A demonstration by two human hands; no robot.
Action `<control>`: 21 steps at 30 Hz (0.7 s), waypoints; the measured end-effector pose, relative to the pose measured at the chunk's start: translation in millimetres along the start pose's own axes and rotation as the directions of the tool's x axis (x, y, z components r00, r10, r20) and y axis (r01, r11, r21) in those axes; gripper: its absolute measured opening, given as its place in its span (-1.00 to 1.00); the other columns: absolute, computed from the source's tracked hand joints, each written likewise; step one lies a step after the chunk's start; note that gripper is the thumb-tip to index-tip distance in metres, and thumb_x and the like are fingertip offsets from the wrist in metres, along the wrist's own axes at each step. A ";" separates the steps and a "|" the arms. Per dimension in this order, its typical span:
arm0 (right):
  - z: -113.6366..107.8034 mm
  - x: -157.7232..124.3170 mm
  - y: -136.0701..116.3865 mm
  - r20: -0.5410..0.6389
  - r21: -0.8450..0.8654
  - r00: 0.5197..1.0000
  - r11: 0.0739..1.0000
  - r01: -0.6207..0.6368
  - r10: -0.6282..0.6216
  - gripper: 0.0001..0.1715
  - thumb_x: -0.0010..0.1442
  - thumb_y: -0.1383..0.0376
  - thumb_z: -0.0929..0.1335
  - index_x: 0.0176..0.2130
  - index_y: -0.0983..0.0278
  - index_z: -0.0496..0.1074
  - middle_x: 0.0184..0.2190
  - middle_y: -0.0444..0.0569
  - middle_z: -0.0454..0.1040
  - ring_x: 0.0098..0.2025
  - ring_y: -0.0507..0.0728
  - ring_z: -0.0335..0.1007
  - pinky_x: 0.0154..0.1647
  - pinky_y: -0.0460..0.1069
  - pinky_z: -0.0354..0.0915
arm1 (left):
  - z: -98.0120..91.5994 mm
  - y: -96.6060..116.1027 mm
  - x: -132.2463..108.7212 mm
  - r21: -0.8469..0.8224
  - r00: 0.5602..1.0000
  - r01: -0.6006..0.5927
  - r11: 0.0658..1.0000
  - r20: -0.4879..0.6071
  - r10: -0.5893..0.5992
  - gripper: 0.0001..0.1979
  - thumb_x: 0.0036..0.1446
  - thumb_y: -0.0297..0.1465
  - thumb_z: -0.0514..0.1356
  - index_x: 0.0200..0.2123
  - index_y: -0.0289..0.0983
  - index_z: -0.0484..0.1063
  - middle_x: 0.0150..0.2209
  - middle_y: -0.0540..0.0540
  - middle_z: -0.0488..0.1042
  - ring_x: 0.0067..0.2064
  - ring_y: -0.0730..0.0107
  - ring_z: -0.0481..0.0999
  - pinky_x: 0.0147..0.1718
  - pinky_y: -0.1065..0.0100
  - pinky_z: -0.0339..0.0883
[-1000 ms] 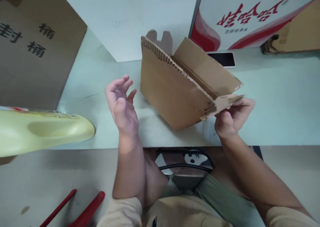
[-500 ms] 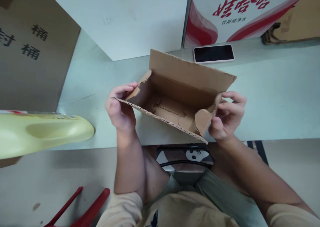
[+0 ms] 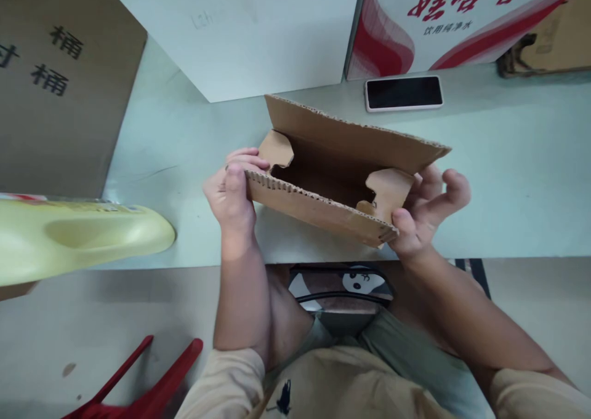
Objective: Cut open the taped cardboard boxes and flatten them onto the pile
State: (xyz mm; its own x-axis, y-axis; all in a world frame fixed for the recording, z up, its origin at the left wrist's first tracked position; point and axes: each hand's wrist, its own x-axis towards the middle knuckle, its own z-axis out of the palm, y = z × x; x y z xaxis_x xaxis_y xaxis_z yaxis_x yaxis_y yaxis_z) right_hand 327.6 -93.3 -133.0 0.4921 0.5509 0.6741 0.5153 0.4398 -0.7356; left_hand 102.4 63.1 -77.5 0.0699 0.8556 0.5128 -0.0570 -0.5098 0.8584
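Left hand (image 3: 233, 188), curled, grips carton (image 3: 318, 213) — right hand (image 3: 425, 213), half-spread, holds it.

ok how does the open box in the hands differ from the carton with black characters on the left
The open box is much smaller than the carton, which runs out of the picture. The left hand and right hand hold the open box, while neither touches the carton. The carton bears big black characters; the open box shows none that size. Both are brown cardboard.

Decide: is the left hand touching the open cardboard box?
Touching. The head view shows the left hand holding the cardboard box, thumb against its near edge.
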 end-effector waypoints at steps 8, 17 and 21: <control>-5.5 8.7 -19.8 0.126 -0.002 0.991 0.999 0.053 -0.052 -0.51 0.38 -0.04 0.22 0.12 0.03 0.51 0.00 0.03 0.50 0.01 0.27 0.52 0.03 0.28 0.49 | 3.9 -2.7 0.7 0.054 0.994 0.107 0.993 -0.005 -0.107 -0.48 0.12 0.12 0.39 -0.15 -0.19 0.49 -0.20 -0.02 0.60 -0.13 0.32 0.65 0.03 0.20 0.51; -6.6 6.7 -21.7 0.179 -0.037 0.984 0.999 0.016 -0.009 -0.60 0.39 -0.05 0.24 -0.04 0.02 0.55 0.04 0.00 0.50 0.06 0.27 0.51 0.04 0.28 0.47 | -7.1 0.4 1.6 0.114 0.968 0.074 0.991 0.230 -0.099 -0.83 0.21 -0.21 0.32 -0.33 -0.12 0.69 -0.13 -0.08 0.68 0.04 0.11 0.65 0.21 0.04 0.49; -3.8 6.4 -13.5 0.123 0.054 0.985 0.990 -0.131 0.123 -0.35 0.31 -0.27 0.16 0.18 -0.04 0.32 0.00 0.02 0.48 0.00 0.27 0.53 0.01 0.29 0.50 | -6.9 1.8 1.5 0.128 0.970 0.009 0.992 0.239 -0.040 -0.72 0.14 -0.44 0.19 -0.33 -0.07 0.74 -0.17 0.00 0.71 -0.04 0.20 0.68 0.10 0.12 0.54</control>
State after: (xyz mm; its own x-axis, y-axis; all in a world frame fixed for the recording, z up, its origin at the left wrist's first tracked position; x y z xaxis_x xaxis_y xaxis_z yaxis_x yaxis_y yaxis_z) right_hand 326.5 -98.4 -118.5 0.4621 0.6838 0.5647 0.4075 0.4019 -0.8200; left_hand 95.5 64.0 -75.3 0.3081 0.8292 0.4664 0.0715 -0.5090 0.8578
